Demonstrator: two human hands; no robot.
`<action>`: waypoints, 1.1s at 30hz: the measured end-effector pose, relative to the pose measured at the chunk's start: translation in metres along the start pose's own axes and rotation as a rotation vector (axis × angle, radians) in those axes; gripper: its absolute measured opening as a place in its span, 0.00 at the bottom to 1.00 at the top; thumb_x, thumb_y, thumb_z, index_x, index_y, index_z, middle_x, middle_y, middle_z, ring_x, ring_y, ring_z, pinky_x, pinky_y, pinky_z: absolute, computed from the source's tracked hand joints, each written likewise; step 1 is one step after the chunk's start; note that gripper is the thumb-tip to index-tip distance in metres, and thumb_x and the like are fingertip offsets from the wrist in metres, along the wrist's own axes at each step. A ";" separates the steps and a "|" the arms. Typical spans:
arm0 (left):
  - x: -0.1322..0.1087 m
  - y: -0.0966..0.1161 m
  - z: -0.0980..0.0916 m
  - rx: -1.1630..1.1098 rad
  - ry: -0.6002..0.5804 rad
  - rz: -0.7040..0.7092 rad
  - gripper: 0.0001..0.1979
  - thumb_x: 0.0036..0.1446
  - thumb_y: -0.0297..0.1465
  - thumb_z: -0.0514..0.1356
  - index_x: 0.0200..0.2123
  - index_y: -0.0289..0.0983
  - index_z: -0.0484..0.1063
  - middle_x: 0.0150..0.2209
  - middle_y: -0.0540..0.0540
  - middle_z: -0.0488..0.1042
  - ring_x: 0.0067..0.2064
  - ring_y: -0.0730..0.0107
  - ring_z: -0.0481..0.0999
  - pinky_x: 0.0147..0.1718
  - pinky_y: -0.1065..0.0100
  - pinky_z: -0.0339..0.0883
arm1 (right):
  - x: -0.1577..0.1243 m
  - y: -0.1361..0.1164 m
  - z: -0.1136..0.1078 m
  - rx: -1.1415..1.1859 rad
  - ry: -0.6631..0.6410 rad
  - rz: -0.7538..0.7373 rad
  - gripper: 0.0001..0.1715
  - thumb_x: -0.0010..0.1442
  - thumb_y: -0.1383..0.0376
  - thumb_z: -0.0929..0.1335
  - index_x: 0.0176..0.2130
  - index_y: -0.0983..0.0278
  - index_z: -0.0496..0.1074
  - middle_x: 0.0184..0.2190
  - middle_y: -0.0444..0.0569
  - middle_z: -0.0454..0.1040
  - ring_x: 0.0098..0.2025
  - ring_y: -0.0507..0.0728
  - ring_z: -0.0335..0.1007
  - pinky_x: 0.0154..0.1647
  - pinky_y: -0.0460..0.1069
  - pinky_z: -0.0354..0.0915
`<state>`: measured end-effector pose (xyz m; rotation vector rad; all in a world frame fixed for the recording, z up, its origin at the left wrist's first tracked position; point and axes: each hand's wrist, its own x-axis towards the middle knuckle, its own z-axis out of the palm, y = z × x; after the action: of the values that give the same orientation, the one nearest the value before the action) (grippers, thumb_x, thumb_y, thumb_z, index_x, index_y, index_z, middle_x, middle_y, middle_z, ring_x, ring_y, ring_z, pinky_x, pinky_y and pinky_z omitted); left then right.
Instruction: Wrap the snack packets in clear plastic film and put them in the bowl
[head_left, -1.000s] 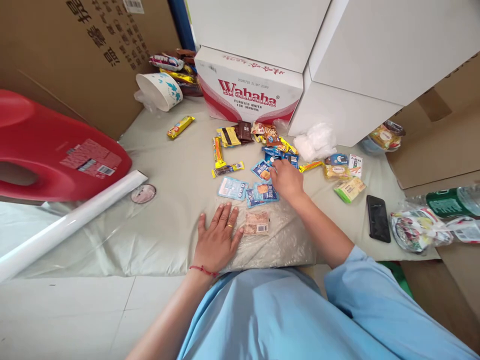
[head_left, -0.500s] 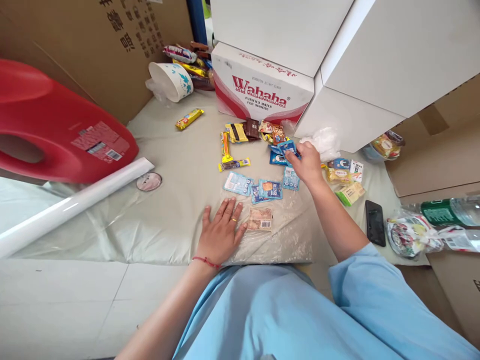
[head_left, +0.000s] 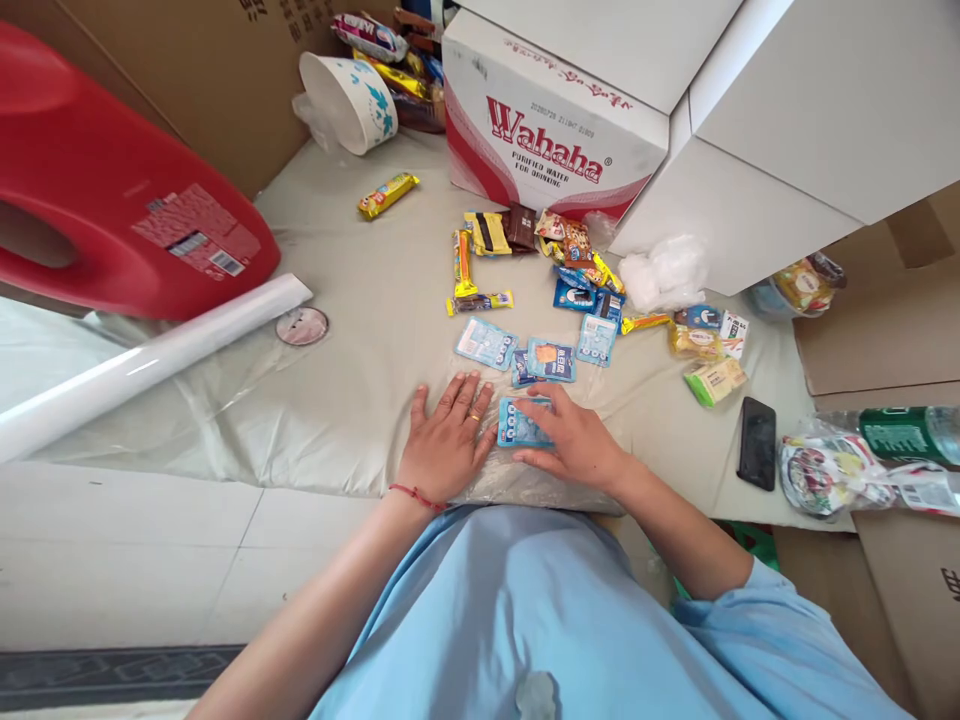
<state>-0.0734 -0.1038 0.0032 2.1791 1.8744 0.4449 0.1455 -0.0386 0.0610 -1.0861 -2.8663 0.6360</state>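
My left hand (head_left: 448, 440) lies flat, fingers spread, on a clear plastic bag (head_left: 555, 480) at the near edge of a grey sheet (head_left: 352, 330). My right hand (head_left: 570, 440) rests beside it with its fingers closed on a small light-blue snack packet (head_left: 519, 423), which lies on the bag. Just beyond, three similar blue packets (head_left: 551, 358) lie in a row. Farther back sits a pile of mixed snack wrappers (head_left: 525, 240) in yellow, brown and blue.
A Wahaha water carton (head_left: 547, 140) and white boxes (head_left: 750, 130) stand behind the snacks. Left are a red plastic stool (head_left: 112, 200), a white roll (head_left: 150, 360), a paper bowl (head_left: 349, 95). Right lie a black phone (head_left: 756, 442), a green bottle (head_left: 900, 432), more packets (head_left: 705, 345).
My right hand picked a blue packet from the pile at the back and brought it down onto the plastic bag beside my left hand, over the pinkish packet. My left hand stayed flat.
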 end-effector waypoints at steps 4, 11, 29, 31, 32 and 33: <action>-0.001 0.000 0.001 0.015 -0.003 -0.007 0.30 0.73 0.42 0.47 0.73 0.42 0.59 0.74 0.38 0.56 0.75 0.48 0.57 0.72 0.35 0.33 | 0.008 -0.002 -0.003 -0.116 -0.115 0.038 0.37 0.67 0.59 0.72 0.69 0.60 0.62 0.68 0.62 0.63 0.62 0.68 0.71 0.51 0.59 0.75; -0.002 -0.001 0.004 0.043 0.004 -0.005 0.31 0.73 0.44 0.46 0.74 0.41 0.57 0.75 0.39 0.55 0.75 0.50 0.56 0.73 0.36 0.31 | 0.008 0.004 -0.007 -0.138 -0.150 0.077 0.39 0.63 0.65 0.72 0.69 0.60 0.60 0.64 0.61 0.66 0.52 0.64 0.76 0.43 0.55 0.75; -0.034 -0.021 -0.023 -0.096 0.160 0.295 0.34 0.64 0.27 0.54 0.72 0.47 0.58 0.68 0.41 0.70 0.74 0.57 0.61 0.74 0.45 0.48 | -0.084 0.038 -0.022 0.202 0.357 0.073 0.13 0.74 0.59 0.63 0.47 0.59 0.76 0.41 0.53 0.76 0.44 0.59 0.75 0.45 0.54 0.73; -0.043 -0.025 -0.031 -0.180 0.008 0.411 0.36 0.60 0.25 0.52 0.71 0.45 0.58 0.67 0.41 0.72 0.72 0.58 0.64 0.73 0.46 0.49 | -0.107 0.037 -0.011 0.205 0.311 0.024 0.14 0.71 0.55 0.67 0.47 0.60 0.76 0.41 0.54 0.77 0.43 0.61 0.73 0.45 0.56 0.73; -0.047 -0.028 -0.033 -0.204 -0.063 0.451 0.36 0.59 0.26 0.52 0.71 0.44 0.59 0.68 0.40 0.70 0.72 0.57 0.64 0.73 0.45 0.49 | -0.116 0.036 -0.003 0.184 0.281 -0.006 0.19 0.69 0.52 0.70 0.51 0.61 0.75 0.45 0.56 0.77 0.47 0.63 0.73 0.48 0.59 0.73; -0.051 -0.031 -0.035 -0.213 -0.118 0.480 0.35 0.58 0.26 0.53 0.70 0.42 0.61 0.69 0.39 0.68 0.73 0.55 0.62 0.73 0.44 0.48 | -0.123 0.034 0.006 0.151 0.257 -0.028 0.26 0.66 0.49 0.72 0.55 0.62 0.74 0.51 0.59 0.76 0.52 0.65 0.71 0.52 0.62 0.73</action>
<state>-0.1219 -0.1499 0.0198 2.4305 1.1733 0.5559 0.2593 -0.0965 0.0585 -1.0212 -2.5669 0.6465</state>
